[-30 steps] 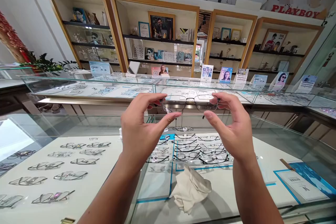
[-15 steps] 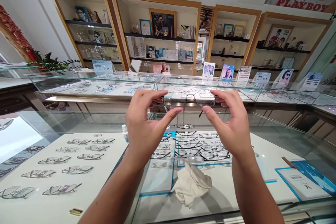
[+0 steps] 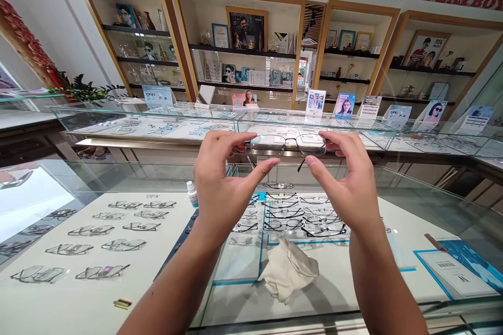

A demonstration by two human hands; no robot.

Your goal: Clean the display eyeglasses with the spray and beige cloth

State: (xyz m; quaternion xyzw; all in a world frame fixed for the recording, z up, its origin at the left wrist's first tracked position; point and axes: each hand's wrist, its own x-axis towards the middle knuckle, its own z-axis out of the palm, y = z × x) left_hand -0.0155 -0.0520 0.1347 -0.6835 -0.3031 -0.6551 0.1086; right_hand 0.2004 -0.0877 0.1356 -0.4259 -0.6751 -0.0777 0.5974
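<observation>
Thin dark-rimmed eyeglasses are held up level above the glass counter, lenses facing me. My left hand grips their left end between thumb and fingers, and my right hand grips the right end the same way. One dark temple tip shows below the frame beside my right thumb; the rest of the temples is mostly hidden. Below the hands, a crumpled cream cleaning cloth lies on the counter top. A small white bottle stands just left of my left wrist.
Rows of eyeglasses lie in the glass display case under my arms, with more on the left tray. A brass-coloured clip sits front left, a printed card at right. Another glass counter and wooden shelves stand behind.
The view has shifted slightly, so hands and eyeglasses appear a little further right. Both hands keep their hold on the eyeglasses; the cloth has not moved on the counter.
</observation>
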